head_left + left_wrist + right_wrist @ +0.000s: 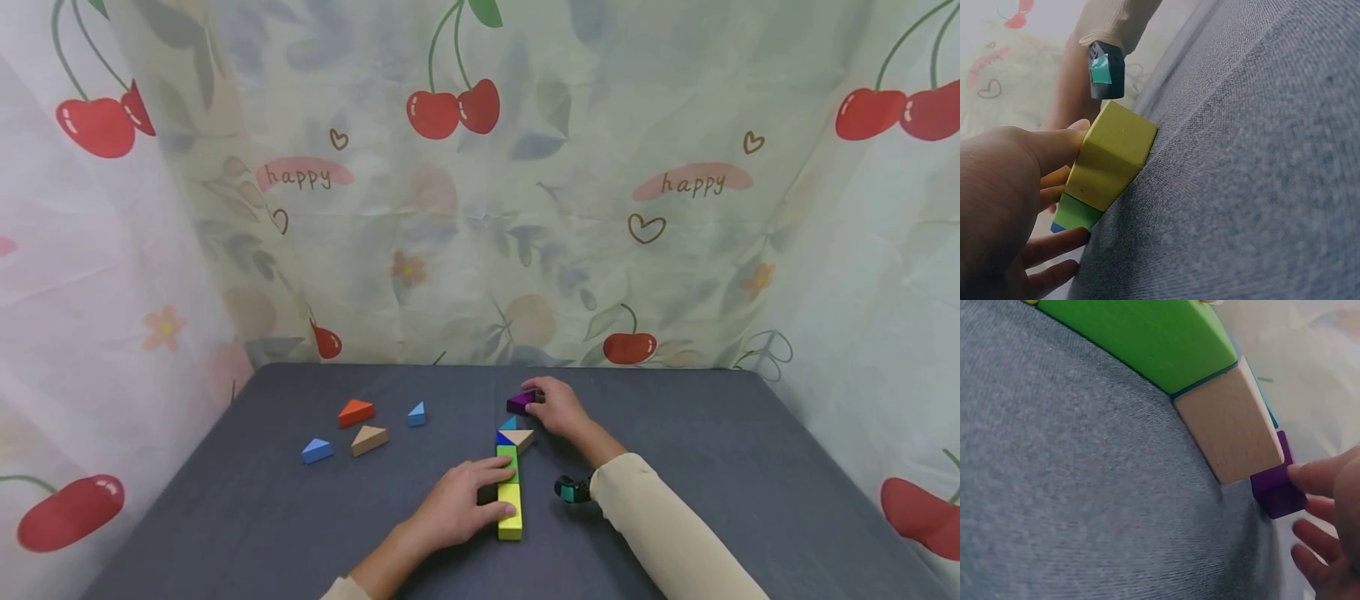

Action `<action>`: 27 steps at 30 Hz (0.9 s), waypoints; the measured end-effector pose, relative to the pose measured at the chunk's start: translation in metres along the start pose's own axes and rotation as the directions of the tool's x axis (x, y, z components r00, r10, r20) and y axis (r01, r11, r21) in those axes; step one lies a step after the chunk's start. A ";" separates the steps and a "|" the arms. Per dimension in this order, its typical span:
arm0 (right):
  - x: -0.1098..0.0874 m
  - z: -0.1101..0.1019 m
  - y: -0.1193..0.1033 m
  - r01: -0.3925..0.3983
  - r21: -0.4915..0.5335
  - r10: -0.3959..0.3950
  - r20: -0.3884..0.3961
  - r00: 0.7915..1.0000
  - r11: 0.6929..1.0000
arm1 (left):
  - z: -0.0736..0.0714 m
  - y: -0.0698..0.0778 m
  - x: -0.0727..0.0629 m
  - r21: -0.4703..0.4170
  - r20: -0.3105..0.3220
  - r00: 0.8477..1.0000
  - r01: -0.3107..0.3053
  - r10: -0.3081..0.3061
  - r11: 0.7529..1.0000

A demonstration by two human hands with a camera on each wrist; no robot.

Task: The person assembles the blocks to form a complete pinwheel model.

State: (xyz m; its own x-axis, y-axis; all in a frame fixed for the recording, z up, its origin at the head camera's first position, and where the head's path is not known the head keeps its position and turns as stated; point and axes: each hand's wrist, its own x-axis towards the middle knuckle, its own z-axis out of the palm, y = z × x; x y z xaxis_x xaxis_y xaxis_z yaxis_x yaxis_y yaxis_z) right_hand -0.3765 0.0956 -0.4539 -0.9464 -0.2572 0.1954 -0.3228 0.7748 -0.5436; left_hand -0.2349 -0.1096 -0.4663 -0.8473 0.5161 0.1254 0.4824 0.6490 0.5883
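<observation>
Down the middle of the table runs a line of blocks: a yellow block (510, 527) nearest, then a green block (508, 452). Beyond them lie a dark blue triangle (505, 438), a wooden triangle (520, 437) and a light blue triangle (510, 423). My left hand (453, 507) lies along the left side of this line, thumb touching the yellow block and fingertips at the green one. At the far end, my right hand (558, 408) pinches a purple triangular block (1277, 490) between thumb and fingers, close beside the wooden triangle in the right wrist view.
To the left lie loose triangular blocks: an orange one (356, 413), a wooden one (370, 440) and two blue ones (317, 451). A black wrist device (572, 489) hangs at my right wrist. A patterned curtain (480, 208) surrounds the dark grey table (240, 517).
</observation>
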 end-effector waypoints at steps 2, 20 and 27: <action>-0.002 0.000 0.001 -0.039 0.021 0.040 -0.024 0.999 0.999 | 0.000 0.000 0.000 0.001 0.001 1.000 0.002 -0.002 1.000; -0.007 0.011 -0.002 -0.108 0.086 0.119 -0.142 0.983 0.990 | 0.000 0.002 0.000 0.004 0.002 1.000 0.006 -0.006 1.000; -0.006 0.011 -0.007 -0.070 0.104 0.083 -0.120 0.989 0.992 | -0.001 0.001 0.000 0.003 0.001 1.000 0.001 -0.001 1.000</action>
State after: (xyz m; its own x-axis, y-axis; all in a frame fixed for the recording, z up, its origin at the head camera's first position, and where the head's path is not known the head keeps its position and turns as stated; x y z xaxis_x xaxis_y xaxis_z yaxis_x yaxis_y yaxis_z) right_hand -0.3688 0.0857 -0.4602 -0.9615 -0.1209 0.2466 -0.2550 0.7264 -0.6382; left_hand -0.2346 -0.1092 -0.4651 -0.8475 0.5161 0.1243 0.4825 0.6513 0.5857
